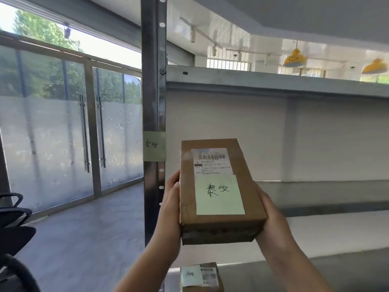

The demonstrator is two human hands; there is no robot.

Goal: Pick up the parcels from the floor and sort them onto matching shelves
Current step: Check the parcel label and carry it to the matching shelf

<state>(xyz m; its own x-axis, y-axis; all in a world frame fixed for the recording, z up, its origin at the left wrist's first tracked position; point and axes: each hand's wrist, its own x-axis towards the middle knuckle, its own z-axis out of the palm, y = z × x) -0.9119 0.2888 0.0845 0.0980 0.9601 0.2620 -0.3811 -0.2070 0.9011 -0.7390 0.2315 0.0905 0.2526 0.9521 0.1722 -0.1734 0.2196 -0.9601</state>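
Parcel [219, 192] held up in front of the shelf [315, 194], long axis pointing away, green note [219, 194] with handwriting on its top face below the shipping label [212, 163]. Left hand [170, 209] and right hand [271, 218] each have a grip clamped on a long side. Matching green note [154, 146] on the post [152, 81] just left; second parcel [201, 278] on the lower shelf.

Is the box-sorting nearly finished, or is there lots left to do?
Done, it seems: one small parcel already sits on the lower shelf. In hand: the left hand and right hand hold a brown parcel whose note matches the tag on the post, so it still needs setting on the shelf. Any parcels left on the floor are out of view.
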